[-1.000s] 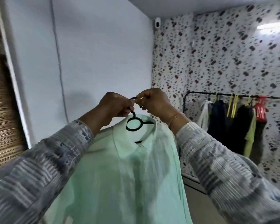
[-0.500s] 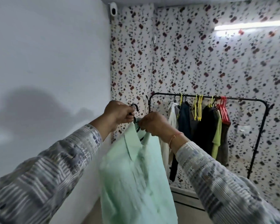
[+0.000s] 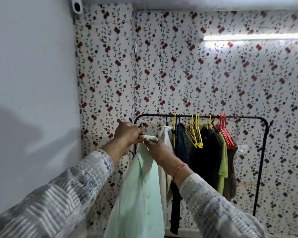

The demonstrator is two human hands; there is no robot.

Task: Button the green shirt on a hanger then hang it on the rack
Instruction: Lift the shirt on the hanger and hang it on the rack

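Head view:
1. The green shirt (image 3: 139,194) is held up on a black hanger (image 3: 141,124) at the left end of the rack (image 3: 263,152), just left of a white garment (image 3: 165,134).
2. The hanger hook is gripped by the left hand (image 3: 127,133), fingers curled round it. The hook is seen below the rack's top bar, not on it.
3. The shirt's collar top is pinched by the right hand (image 3: 156,149), fingers curled tight on the cloth.
4. The shirt body is seen hanging straight down between the two patterned sleeves; whether it is buttoned cannot be told.
5. On the rack, dark garments (image 3: 203,152), a lime one (image 3: 223,165), yellow hangers (image 3: 195,133) and red hangers (image 3: 224,131) are hung.
6. Floral wallpaper is seen behind, with a tube light (image 3: 255,37) lit at upper right.
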